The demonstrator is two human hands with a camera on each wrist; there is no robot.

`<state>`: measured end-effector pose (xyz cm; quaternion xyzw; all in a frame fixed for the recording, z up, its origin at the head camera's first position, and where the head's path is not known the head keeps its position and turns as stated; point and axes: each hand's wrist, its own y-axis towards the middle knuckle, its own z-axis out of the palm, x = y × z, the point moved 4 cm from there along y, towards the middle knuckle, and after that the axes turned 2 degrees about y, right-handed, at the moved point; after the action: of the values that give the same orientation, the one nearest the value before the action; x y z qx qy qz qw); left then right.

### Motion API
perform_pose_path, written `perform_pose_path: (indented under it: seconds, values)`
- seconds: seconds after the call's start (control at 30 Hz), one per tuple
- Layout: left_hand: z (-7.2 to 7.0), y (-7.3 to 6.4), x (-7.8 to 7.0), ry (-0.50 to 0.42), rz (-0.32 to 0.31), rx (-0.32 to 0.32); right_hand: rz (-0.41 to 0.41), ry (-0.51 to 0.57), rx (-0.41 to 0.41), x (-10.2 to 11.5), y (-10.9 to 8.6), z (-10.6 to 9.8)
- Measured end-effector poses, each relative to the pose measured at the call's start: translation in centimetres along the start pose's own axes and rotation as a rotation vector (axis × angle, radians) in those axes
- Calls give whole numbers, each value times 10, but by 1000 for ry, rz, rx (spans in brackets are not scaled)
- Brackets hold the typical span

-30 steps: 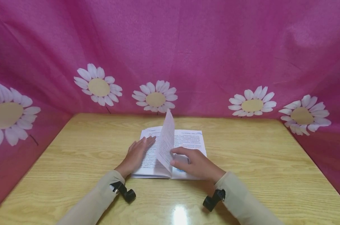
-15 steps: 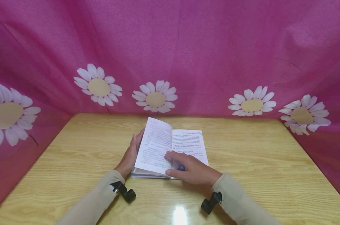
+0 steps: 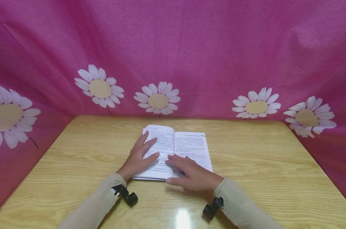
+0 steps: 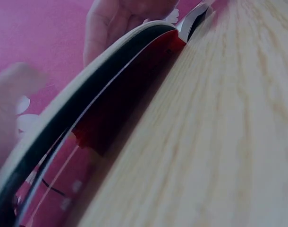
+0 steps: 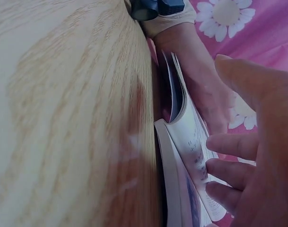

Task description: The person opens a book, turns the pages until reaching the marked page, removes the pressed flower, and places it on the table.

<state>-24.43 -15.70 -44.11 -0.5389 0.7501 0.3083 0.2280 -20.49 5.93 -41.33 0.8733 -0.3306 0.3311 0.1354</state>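
An open book (image 3: 191, 143) with printed pages lies on the wooden table (image 3: 253, 162). On its left page rests my left hand (image 3: 135, 159), fingers spread and thumb pointing toward the spine. My right hand (image 3: 196, 174) reaches over the lower right page, its fingertips at the gutter and its thumb by the bottom edge. In the right wrist view, the fingertips (image 5: 229, 165) of that hand touch the printed page. From the left wrist, the left half of the book (image 4: 101, 71) arches above the tabletop, dark beneath.
A pink curtain (image 3: 207, 57) printed with white daisies hangs behind the table and along both sides. Black wrist cameras are strapped on the beige left sleeve (image 3: 95, 202) and right sleeve (image 3: 244, 203). Glare shows near the table's front.
The page that stood upright has swung left and now lies down on the left side. My left hand came from beneath it onto its top. The right hand shifted slightly left and nearer.
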Motion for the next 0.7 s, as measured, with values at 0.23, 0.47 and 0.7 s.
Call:
perform_pose_path:
  seconds: [0.23,0.47,0.7]
  values:
    - [7,-2,0,188,40,105,9,-7,22,0,0,-1]
    - [9,-1,0,237,34,139,40,-13,14,-6,-4,-12]
    - [9,-2,-3,231,-5,163,277,-98,65,-19,-18,-36]
